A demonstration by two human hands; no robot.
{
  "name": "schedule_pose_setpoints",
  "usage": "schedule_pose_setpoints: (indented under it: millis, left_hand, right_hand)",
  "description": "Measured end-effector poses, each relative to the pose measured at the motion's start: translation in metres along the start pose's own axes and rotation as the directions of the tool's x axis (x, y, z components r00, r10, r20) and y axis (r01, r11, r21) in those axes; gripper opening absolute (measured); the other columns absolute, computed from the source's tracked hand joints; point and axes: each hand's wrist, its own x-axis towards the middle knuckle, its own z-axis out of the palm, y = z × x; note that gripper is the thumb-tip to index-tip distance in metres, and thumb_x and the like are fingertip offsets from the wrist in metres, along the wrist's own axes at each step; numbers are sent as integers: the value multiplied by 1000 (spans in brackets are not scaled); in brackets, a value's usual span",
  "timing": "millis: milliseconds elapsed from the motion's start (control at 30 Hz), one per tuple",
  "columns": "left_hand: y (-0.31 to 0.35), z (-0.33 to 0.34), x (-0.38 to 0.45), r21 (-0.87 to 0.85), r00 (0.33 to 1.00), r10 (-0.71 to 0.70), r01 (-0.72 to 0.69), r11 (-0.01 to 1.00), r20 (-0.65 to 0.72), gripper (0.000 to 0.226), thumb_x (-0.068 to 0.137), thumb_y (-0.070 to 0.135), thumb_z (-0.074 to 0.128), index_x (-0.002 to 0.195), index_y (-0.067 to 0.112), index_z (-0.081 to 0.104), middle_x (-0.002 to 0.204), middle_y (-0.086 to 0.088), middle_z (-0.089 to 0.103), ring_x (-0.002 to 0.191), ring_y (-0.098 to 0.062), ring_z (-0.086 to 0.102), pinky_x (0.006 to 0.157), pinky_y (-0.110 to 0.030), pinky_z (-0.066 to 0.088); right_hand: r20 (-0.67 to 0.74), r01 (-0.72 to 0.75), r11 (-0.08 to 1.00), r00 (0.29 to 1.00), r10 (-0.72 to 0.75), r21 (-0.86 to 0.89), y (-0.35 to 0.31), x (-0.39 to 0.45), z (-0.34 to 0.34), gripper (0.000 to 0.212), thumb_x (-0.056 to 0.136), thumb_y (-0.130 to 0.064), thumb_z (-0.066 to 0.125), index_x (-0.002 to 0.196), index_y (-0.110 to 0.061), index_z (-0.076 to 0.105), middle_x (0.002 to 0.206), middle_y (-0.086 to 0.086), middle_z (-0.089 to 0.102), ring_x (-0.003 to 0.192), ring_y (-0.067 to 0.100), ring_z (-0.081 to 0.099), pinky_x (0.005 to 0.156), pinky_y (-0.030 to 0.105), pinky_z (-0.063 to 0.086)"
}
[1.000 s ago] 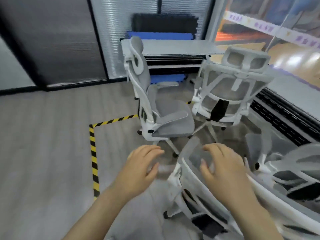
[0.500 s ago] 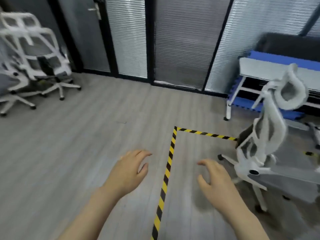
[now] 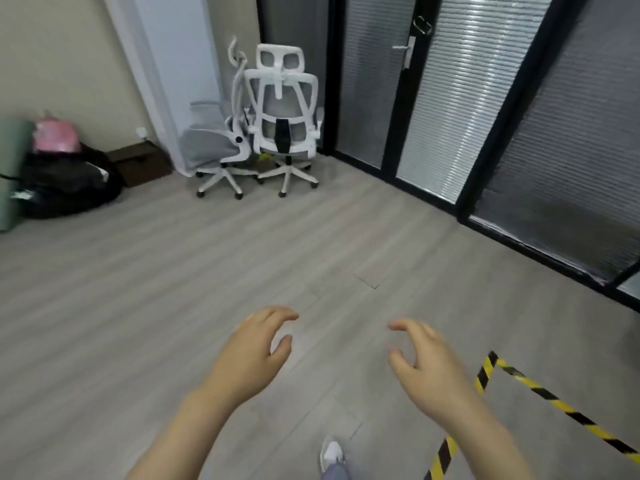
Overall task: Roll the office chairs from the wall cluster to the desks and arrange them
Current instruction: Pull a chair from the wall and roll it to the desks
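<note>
Two white-framed office chairs with grey mesh stand together in the far corner by the wall. One chair (image 3: 284,123) shows me its back; the other chair (image 3: 216,143) beside it is turned sideways, its seat facing left. My left hand (image 3: 254,351) and my right hand (image 3: 426,362) hover over bare floor in front of me, fingers loosely curved, holding nothing. Both hands are well short of the chairs, with open floor between.
Black bags (image 3: 69,181) with a pink item (image 3: 55,136) on top lie against the left wall, next to a brown box (image 3: 138,162). Glass partitions with blinds and a door handle (image 3: 408,51) run along the right. Yellow-black floor tape (image 3: 540,389) marks the lower right. My shoe (image 3: 331,452) shows below.
My view has swung left, away from the chairs at the desks, to the two chairs in the corner. My hands left the chair back and now hang free.
</note>
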Motion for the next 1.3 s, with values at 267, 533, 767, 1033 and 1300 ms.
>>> schedule_pose_setpoints:
  millis: [267, 533, 767, 1033, 1300]
  left_hand:
    - [-75, -49, 161, -28, 966, -207, 205, 978, -154, 30, 97, 28, 50, 127, 32, 54, 129, 26, 44, 126, -3, 42, 98, -17, 29]
    - [-154, -73, 307, -84, 938, -282, 271, 959, -201, 28, 96, 27, 53, 124, 32, 56, 125, 28, 44, 124, -1, 45, 98, -16, 31]
    - [-257, -106, 450, -99, 938, -295, 281, 955, -182, 29, 96, 30, 51, 124, 33, 55, 128, 25, 47, 125, -3, 47, 97, -15, 32]
    - [-352, -176, 628, -95, 944, -274, 260, 961, -185, 31, 92, 36, 47, 121, 31, 57, 124, 25, 49, 121, -2, 47, 100, -15, 31]
    - [-426, -191, 802, -84, 949, -252, 240, 967, -188, 27, 96, 26, 52, 122, 32, 56, 124, 28, 45, 120, 4, 42, 96, -10, 27]
  right_hand:
    - [172, 247, 968, 956, -237, -38, -62, 233, 6, 32, 93, -30, 51, 125, -34, 49, 119, -21, 44, 104, 4, 46, 100, 27, 37]
    - [225, 325, 945, 925, -307, -46, -112, 419, 26, 32, 94, -33, 50, 125, -32, 48, 118, -21, 44, 115, 8, 46, 101, 27, 37]
    - [242, 315, 949, 923, -299, -28, -171, 594, 66, 32, 93, -30, 52, 125, -31, 49, 121, -19, 46, 114, 11, 49, 102, 28, 37]
    - [159, 278, 960, 949, -272, -15, -243, 791, 79, 31, 93, -27, 54, 124, -29, 50, 125, -16, 48, 118, 8, 43, 102, 28, 35]
    - [175, 252, 967, 955, -240, -50, -256, 974, 95, 33, 91, -28, 54, 124, -29, 51, 125, -13, 50, 114, 11, 47, 101, 30, 37]
